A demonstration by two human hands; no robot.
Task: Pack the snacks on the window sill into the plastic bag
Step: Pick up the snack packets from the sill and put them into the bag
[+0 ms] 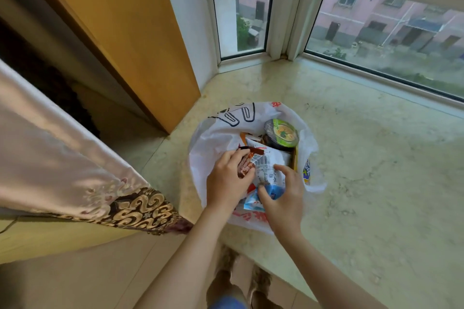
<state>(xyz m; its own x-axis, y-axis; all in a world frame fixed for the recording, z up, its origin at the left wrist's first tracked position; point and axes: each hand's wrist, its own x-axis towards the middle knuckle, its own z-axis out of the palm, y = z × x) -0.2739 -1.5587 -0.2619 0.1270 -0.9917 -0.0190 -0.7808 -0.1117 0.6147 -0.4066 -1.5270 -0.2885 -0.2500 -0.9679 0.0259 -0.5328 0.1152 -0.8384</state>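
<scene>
A white plastic bag (216, 133) stands open on the marble window sill (364, 170). Inside it are a green-lidded cup (282, 133), a white wrapper with a barcode (270, 165) and other packets. My left hand (226, 180) is inside the bag's mouth and grips a brown snack packet (247, 162). My right hand (283, 193) reaches in beside it, and its thumb and fingers pinch a light blue packet (253, 202) at the near rim.
An orange wooden panel (130, 32) stands left of the sill. A patterned curtain (75, 170) hangs at the lower left. Window frames (283, 20) close the far side. Slippered feet (241, 276) stand on the floor below the sill's edge.
</scene>
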